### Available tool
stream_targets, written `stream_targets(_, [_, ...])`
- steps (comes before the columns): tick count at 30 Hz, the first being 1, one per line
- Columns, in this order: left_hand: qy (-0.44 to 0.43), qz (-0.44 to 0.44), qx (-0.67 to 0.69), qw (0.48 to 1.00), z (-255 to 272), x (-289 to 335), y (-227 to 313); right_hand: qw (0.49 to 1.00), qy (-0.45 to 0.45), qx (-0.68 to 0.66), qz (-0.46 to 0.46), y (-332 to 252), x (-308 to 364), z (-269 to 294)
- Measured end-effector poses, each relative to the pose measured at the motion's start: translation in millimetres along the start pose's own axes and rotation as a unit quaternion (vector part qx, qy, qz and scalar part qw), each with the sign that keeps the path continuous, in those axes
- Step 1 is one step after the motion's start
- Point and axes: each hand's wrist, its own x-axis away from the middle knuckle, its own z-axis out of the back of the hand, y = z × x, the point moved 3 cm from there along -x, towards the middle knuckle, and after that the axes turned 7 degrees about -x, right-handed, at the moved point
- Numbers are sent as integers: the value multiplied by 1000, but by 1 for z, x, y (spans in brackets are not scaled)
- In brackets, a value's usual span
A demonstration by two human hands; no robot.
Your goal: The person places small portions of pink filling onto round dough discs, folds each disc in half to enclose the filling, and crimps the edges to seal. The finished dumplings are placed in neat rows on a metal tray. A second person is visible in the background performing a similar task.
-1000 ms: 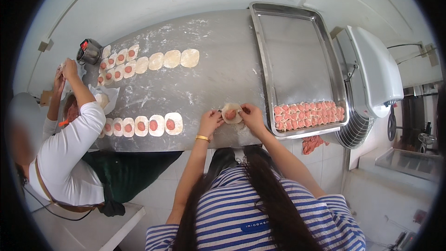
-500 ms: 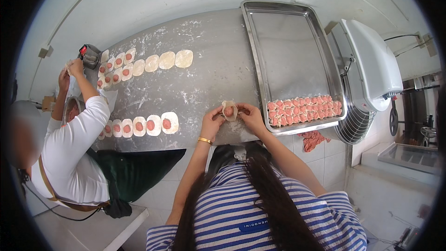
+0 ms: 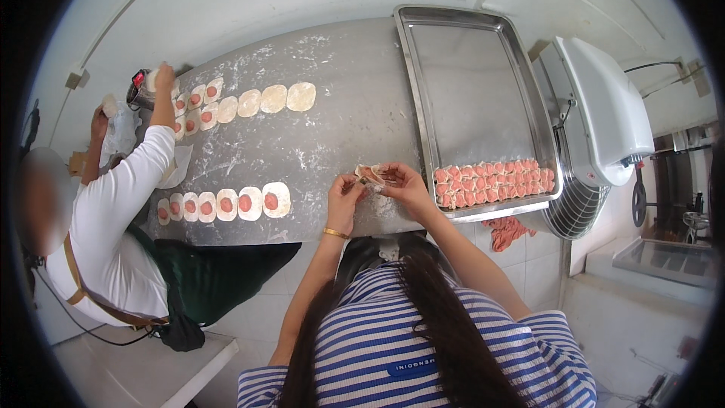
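Both of my hands pinch a dumpling, a pale wrapper folded round pink filling, just above the near edge of the steel table. My left hand, with a gold bracelet at the wrist, grips its left side. On the other side, the fingers of my right hand are closed on the wrapper, and part of it is hidden behind them. To the left lies a row of wrappers with pink filling. Dumplings packed in rows fill the near end of the steel tray at my right.
Plain wrappers lie farther back beside filled ones, on flour-dusted metal. At the left, a co-worker's hand holds a wrapper near a metal container. A white machine with a wire guard stands right of the tray.
The wrapper between my hands has gone from spread open to gathered and folded, my fingers closing in. The co-worker's hands have moved apart, one going right over the wrappers.
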Motion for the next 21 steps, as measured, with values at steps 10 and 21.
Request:
stream_targets(10, [0, -1, 34, 999, -10, 13, 25, 997, 3, 80, -8, -4, -8, 11])
stream_targets(21, [3, -189, -324, 927, -3, 8, 11, 955, -31, 291, 44, 2, -2, 13])
